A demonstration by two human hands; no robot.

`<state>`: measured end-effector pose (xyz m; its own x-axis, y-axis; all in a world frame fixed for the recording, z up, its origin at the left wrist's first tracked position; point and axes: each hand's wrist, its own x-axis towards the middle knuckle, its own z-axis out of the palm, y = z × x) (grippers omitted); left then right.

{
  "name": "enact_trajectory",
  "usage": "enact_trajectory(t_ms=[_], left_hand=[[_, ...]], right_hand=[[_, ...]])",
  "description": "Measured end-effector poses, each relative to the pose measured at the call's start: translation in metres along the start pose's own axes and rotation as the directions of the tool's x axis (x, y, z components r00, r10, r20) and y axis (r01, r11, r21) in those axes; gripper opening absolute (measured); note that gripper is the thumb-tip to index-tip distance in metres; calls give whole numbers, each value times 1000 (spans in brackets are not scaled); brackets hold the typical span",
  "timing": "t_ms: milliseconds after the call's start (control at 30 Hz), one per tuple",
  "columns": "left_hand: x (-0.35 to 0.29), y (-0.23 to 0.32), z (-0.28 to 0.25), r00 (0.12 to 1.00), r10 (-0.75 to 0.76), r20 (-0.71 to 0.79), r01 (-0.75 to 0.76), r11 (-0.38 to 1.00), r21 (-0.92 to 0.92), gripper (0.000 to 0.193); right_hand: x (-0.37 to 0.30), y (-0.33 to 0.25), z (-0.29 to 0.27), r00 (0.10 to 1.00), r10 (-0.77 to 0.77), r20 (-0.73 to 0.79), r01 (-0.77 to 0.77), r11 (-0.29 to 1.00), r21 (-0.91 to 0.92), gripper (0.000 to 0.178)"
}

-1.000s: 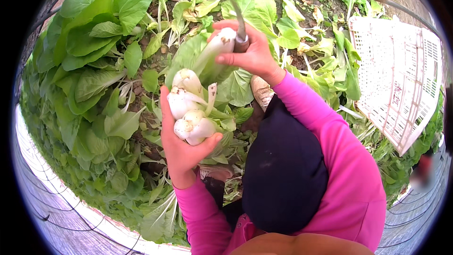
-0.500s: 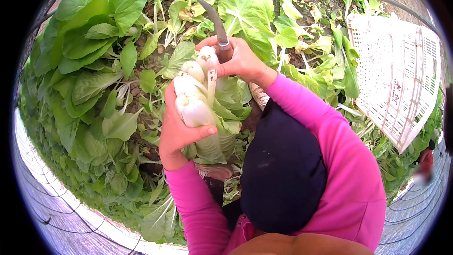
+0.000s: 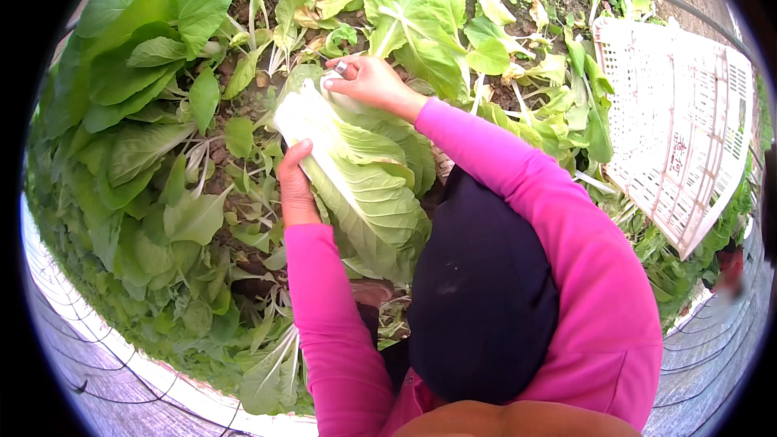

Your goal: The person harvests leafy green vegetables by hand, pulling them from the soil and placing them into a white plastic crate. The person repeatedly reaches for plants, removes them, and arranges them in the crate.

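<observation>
- Left hand (image 3: 293, 186): fingers wrapped around the side of a cut leafy green bunch (image 3: 356, 170), steadying it above the planted bed (image 3: 146, 154).
- Right hand (image 3: 368, 81): closed around the bunch's pale stalk end, also gripping a metal-tipped tool, seemingly a knife (image 3: 340, 69).
- White plastic crate (image 3: 680, 121): lies tilted, well apart on the right.

Knife blade hidden under right hand (image 3: 368, 81); left hand (image 3: 295, 186) fingers behind bok choy bunch (image 3: 356, 170); crate (image 3: 680, 121) cut off at edge.
</observation>
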<state>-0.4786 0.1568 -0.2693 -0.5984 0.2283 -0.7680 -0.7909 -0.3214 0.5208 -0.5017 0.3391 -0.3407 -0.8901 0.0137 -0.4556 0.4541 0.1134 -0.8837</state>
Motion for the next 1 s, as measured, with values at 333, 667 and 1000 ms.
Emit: enact_trajectory(t_ms=[333, 667, 1000], left_hand=[[19, 8, -4, 1000, -9, -29, 10, 999, 36, 59], [28, 20, -8, 998, -49, 25, 51, 998, -47, 55], [32, 21, -14, 997, -77, -5, 77, 997, 10, 55]], right_hand=[[-9, -26, -2, 999, 15, 44, -6, 982, -189, 37], [-54, -54, -45, 995, -93, -26, 85, 720, 689, 16], [-32, -54, -139, 732, -577, -362, -73, 462, -884, 37]])
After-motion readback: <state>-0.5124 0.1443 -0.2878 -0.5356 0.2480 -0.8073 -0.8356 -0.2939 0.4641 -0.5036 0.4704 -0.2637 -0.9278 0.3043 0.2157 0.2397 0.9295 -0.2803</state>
